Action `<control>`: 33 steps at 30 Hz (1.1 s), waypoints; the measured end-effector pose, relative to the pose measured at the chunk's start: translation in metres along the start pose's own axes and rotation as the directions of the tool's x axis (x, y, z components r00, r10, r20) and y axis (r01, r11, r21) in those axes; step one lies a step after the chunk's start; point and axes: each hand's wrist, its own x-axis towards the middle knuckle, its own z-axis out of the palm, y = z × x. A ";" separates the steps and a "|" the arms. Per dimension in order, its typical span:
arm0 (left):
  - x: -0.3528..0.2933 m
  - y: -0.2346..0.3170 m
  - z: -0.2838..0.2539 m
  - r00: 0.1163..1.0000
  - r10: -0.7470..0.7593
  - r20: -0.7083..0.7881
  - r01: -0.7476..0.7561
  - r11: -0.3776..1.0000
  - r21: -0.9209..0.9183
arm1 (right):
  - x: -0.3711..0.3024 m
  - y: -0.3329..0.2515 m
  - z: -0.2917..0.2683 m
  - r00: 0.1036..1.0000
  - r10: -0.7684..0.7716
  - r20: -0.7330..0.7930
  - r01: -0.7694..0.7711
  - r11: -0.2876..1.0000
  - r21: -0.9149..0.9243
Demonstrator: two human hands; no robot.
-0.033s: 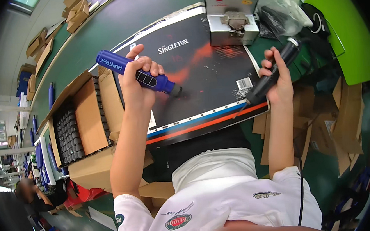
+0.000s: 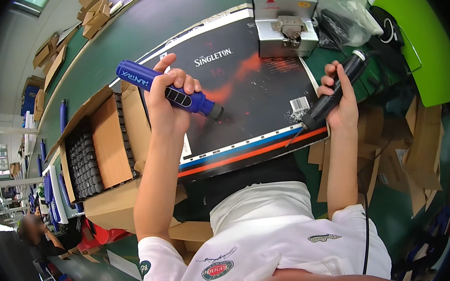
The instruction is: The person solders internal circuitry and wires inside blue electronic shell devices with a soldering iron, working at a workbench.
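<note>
My left hand (image 2: 170,97) is wrapped round a blue cylindrical tool body (image 2: 136,75) with pale lettering, a row of dark windows and a black end that slants down to the right. My right hand (image 2: 343,103) grips a black corded electric screwdriver (image 2: 319,108), its thin bit angled down and left, apart from the blue body. Both are held above a black printed sheet (image 2: 249,106) with red patches and blue and orange stripes along its near edge. The screwdriver's cord hangs beside my right arm.
Left of the sheet, an open cardboard box (image 2: 108,207) holds rows of black parts (image 2: 83,171). A silver box-like device (image 2: 287,44) stands at the far right, near a clear plastic bag (image 2: 350,9) and a bright green panel (image 2: 431,47). Cardboard pieces (image 2: 419,161) lie right; another person (image 2: 57,241) is left.
The view has shifted very slightly. Both hands keep the same grips, and the screwdriver stays apart from the blue tool body.
</note>
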 end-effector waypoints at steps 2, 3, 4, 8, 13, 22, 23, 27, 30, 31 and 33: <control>-0.001 0.007 0.006 0.999 -0.026 0.044 0.028 0.998 -0.052 | 0.003 0.004 -0.006 0.999 0.025 0.029 -0.027 0.997 0.071; -0.001 0.009 0.008 0.999 -0.022 0.038 0.024 0.998 -0.051 | 0.003 0.005 -0.007 0.999 0.031 0.032 -0.033 0.997 0.071; 0.000 0.011 0.010 0.999 -0.040 0.035 0.042 0.998 -0.052 | 0.004 0.005 -0.008 0.999 0.040 0.025 -0.042 0.994 0.104; 0.016 0.018 0.011 0.993 -0.098 0.070 0.107 0.986 -0.130 | 0.001 0.006 -0.007 0.998 0.053 0.025 -0.057 0.984 0.169; 0.035 0.017 0.017 0.973 -0.101 0.208 0.135 0.979 -0.154 | -0.001 0.008 -0.003 0.999 0.034 0.015 -0.036 0.986 0.165; 0.055 -0.034 -0.010 0.906 0.213 0.365 -0.355 0.853 0.383 | 0.003 0.005 -0.008 0.998 0.051 0.024 -0.054 0.989 0.136; 0.054 -0.035 -0.008 0.909 0.243 0.338 -0.359 0.869 0.340 | 0.003 0.004 -0.007 0.999 0.046 0.013 -0.047 0.992 0.121; 0.058 -0.042 -0.002 0.924 0.233 0.303 -0.338 0.867 0.365 | 0.003 0.003 -0.008 0.999 0.048 -0.013 -0.046 0.995 0.093; 0.059 -0.045 -0.002 0.931 0.229 0.285 -0.329 0.865 0.379 | 0.002 0.003 -0.008 0.999 0.042 -0.001 -0.042 0.993 0.112; 0.059 -0.045 -0.001 0.933 0.238 0.270 -0.332 0.861 0.385 | 0.002 0.003 -0.008 0.999 0.042 -0.005 -0.042 0.992 0.119; 0.059 -0.045 -0.002 0.937 0.232 0.263 -0.323 0.861 0.393 | 0.001 0.005 -0.010 0.999 0.052 0.003 -0.052 0.992 0.114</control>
